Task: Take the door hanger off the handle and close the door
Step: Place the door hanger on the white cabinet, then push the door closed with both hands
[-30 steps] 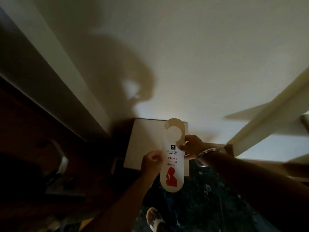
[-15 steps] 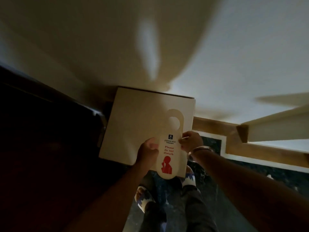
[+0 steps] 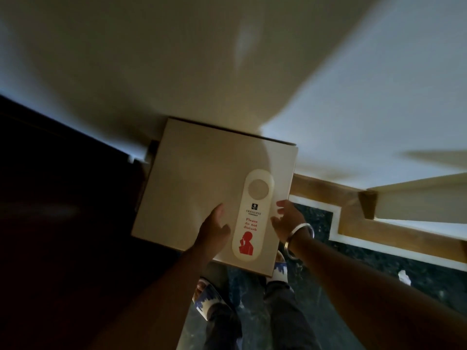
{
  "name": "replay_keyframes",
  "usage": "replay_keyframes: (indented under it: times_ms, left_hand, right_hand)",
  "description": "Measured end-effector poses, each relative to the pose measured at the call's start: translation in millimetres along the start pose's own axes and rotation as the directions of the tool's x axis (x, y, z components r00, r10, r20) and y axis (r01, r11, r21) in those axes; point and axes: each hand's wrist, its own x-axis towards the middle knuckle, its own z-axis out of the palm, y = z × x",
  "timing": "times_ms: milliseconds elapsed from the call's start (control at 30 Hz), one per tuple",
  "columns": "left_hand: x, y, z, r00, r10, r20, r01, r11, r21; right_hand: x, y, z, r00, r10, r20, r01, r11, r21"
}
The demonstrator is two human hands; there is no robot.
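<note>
The white door hanger [image 3: 252, 213] with red "Please do not disturb" print lies flat on the top of a small white cabinet [image 3: 192, 178] against the wall. My left hand [image 3: 214, 227] hovers just left of the hanger with fingers apart, not holding it. My right hand [image 3: 286, 219], with a metal bangle on the wrist, is open just right of the hanger, fingers near its edge. The dark door [image 3: 50, 210] fills the left side; its handle is not visible in the dim light.
A pale wall [image 3: 227, 59] rises behind the cabinet. A wooden skirting board [image 3: 326, 198] runs along the dark stone floor [image 3: 379, 269] at right. A white sloping ledge [image 3: 417, 198] juts in at right. My sandalled feet [image 3: 209, 299] stand below the cabinet.
Both hands held the hanger up by its sides; now it lies flat on the cabinet top and both hands have let go and opened. The view tilted down toward the cabinet.
</note>
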Motion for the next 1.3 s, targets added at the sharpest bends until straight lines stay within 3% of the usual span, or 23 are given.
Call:
replay_keyframes:
  times_ms: [67, 133, 200, 300, 400, 533, 600, 700, 867, 967, 1067, 1167, 1300]
  left_hand:
    - [-25, 14, -22, 0.994, 0.09, -0.057, -0.075, 0.972, 0.221]
    - [-55, 32, -49, 0.978, 0.188, -0.086, -0.13, 0.884, 0.448]
    - [-93, 54, -82, 0.958, 0.28, -0.058, -0.164, 0.706, 0.689]
    - [-155, 82, -132, 0.901, 0.433, -0.021, -0.157, 0.372, 0.915]
    - [-215, 104, -179, 0.849, 0.524, -0.068, -0.075, 0.246, 0.966]
    - [-286, 124, -232, 0.804, 0.552, -0.222, 0.095, 0.25, 0.964]
    - [-319, 120, -254, 0.814, 0.513, -0.272, 0.186, 0.213, 0.959]
    - [-377, 107, -283, 0.787, 0.443, -0.428, 0.382, 0.195, 0.903]
    - [-460, 100, -295, 0.734, 0.39, -0.556, 0.54, 0.163, 0.826]
    - [-504, 98, -302, 0.71, 0.293, -0.641, 0.635, 0.128, 0.762]
    - [-537, 96, -313, 0.687, 0.238, -0.686, 0.703, 0.019, 0.711]
    - [-553, 95, -321, 0.64, 0.245, -0.728, 0.756, -0.037, 0.653]
    - [-558, 89, -324, 0.615, 0.273, -0.739, 0.766, 0.012, 0.642]
  right_hand:
    - [-29, -16, -16, 0.995, -0.098, 0.032, 0.101, 0.986, -0.131]
    - [-60, -36, -36, 0.967, -0.239, 0.09, 0.255, 0.915, -0.314]
    - [-96, -59, -59, 0.908, -0.4, 0.125, 0.401, 0.745, -0.533]
    - [-145, -95, -90, 0.832, -0.527, 0.171, 0.487, 0.548, -0.679]
    - [-183, -133, -109, 0.752, -0.629, 0.196, 0.554, 0.441, -0.706]
    - [-213, -192, -111, 0.603, -0.756, 0.254, 0.667, 0.304, -0.68]
    - [-224, -220, -101, 0.535, -0.792, 0.294, 0.722, 0.248, -0.645]
    - [-256, -269, -69, 0.372, -0.838, 0.399, 0.828, 0.105, -0.551]
    - [-328, -315, -7, 0.129, -0.855, 0.503, 0.93, -0.072, -0.36]
    - [-377, -326, 30, 0.034, -0.845, 0.534, 0.971, -0.099, -0.219]
    - [-417, -333, 60, 0.007, -0.808, 0.589, 0.987, -0.087, -0.132]
    - [-449, -338, 82, 0.047, -0.798, 0.601, 0.997, 0.071, 0.016]
    - [-472, -336, 106, 0.117, -0.804, 0.583, 0.947, 0.268, 0.18]
